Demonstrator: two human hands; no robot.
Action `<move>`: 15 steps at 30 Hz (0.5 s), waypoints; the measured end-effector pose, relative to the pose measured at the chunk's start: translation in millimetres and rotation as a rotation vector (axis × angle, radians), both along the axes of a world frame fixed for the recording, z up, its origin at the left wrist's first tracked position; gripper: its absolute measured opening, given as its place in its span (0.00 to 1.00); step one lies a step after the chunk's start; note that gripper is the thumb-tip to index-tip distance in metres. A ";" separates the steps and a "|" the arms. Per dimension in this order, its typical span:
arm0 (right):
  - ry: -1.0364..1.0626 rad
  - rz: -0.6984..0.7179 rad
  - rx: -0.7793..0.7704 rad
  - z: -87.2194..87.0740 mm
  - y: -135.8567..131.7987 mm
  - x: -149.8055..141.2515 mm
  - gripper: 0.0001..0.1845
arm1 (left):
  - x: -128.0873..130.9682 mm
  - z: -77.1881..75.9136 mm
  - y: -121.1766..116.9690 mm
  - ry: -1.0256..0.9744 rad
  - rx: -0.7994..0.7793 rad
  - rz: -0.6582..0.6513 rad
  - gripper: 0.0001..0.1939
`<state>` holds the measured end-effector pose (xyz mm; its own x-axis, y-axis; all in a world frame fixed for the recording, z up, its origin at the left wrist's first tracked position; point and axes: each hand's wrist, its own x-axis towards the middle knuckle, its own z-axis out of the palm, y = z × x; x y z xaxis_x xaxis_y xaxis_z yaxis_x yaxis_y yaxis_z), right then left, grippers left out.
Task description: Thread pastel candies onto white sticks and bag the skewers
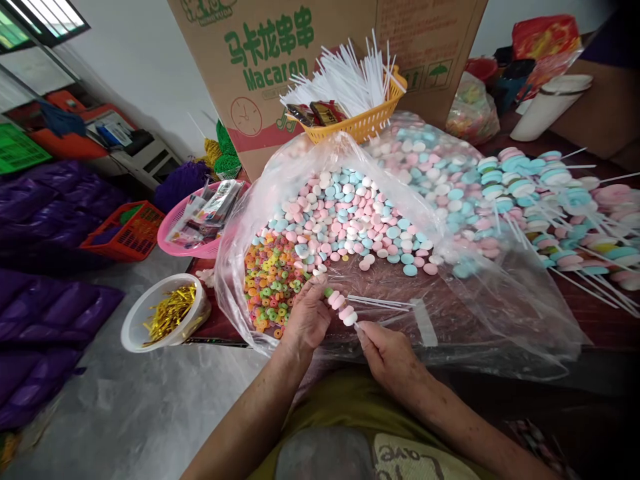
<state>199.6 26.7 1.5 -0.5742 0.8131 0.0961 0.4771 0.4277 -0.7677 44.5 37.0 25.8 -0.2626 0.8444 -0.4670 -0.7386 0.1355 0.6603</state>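
Across the dark red wooden bench and against the big brown cardboard box at the far side, we see an opened clear plastic bag spread beneath the loose sweets, probably to keep them off the wood. Inside it lies a wide heap of pink, white and pale blue round sweets, within reach of us, with a smaller heap of orange, yellow and green ring sweets at our left. The yellow plastic basket of white sticks stands beyond the heap, seemingly so the sticks rise upright for easy picking. Our hands meet at the near edge: the left hand is nearly closed, its fingertips pinching the upper end of a threaded stick of pink and white sweets beside its green ring; the right hand has its thumb and fingers closed around the bare lower end. Held at both ends, the slanted row looks steadied, and the sweets between stay uncovered. Just beyond it, a few thin white loose sticks lie on the plastic
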 end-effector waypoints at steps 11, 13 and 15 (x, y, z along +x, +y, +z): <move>0.036 -0.121 -0.041 -4.6 4.2 -12.2 0.15 | 46.6 -15.9 4.2 0.008 0.119 0.036 0.19; 0.051 -0.126 -0.060 -6.7 5.8 -13.2 0.14 | 52.3 -23.6 6.5 0.058 0.108 0.067 0.18; 0.057 -0.157 -0.063 -8.0 12.8 -9.2 0.15 | 54.4 -28.2 10.9 0.125 0.069 0.083 0.16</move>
<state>190.3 39.4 -6.4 -0.4348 0.8977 0.0712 0.4888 0.3017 -0.8186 98.9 47.9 -2.4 -0.3850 0.8465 -0.3678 -0.6568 0.0288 0.7535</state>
